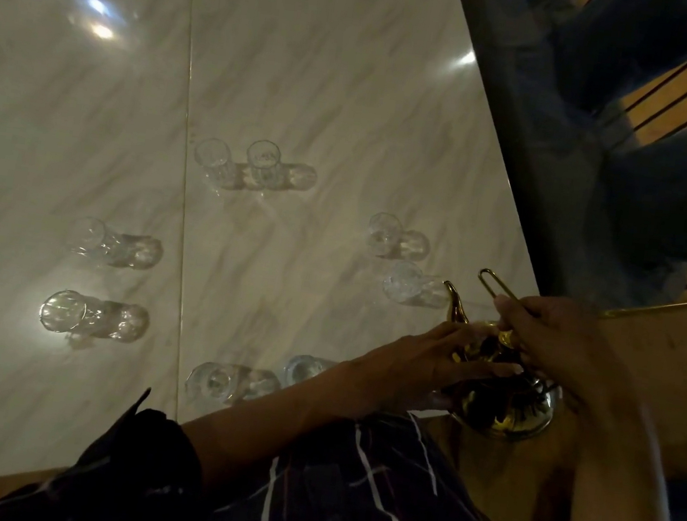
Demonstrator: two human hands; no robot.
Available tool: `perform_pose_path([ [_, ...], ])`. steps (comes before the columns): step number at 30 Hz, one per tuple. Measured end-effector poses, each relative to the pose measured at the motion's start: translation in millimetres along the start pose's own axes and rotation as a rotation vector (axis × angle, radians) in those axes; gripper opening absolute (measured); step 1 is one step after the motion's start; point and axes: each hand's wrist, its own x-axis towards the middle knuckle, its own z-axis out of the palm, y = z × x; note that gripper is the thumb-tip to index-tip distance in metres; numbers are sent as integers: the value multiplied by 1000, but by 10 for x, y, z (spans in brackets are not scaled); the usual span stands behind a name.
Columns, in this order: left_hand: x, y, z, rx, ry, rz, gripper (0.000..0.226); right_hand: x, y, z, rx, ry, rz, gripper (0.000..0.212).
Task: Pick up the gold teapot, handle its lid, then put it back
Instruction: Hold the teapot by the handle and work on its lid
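From the head camera I saw the gold teapot (505, 392) at the near right corner of the marble table (311, 83). My right hand (562, 334) gripped its wire handle (498, 286). My left hand (438, 358) lay on its top, fingers nearly straight. Several clear glasses (94, 316) stood around.

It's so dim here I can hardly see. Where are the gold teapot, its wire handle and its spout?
gold teapot (509, 415): head view, on its shiny round body.
wire handle (487, 278): head view, on the loop's end.
spout (454, 302): head view, on its curved neck.
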Motion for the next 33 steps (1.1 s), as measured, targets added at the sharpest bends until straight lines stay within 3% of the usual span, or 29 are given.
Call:
perform_pose_path([
  [33, 45, -11, -69, -15, -17, -30, 81, -10, -138, -29, 28, -11, 51, 35],
])
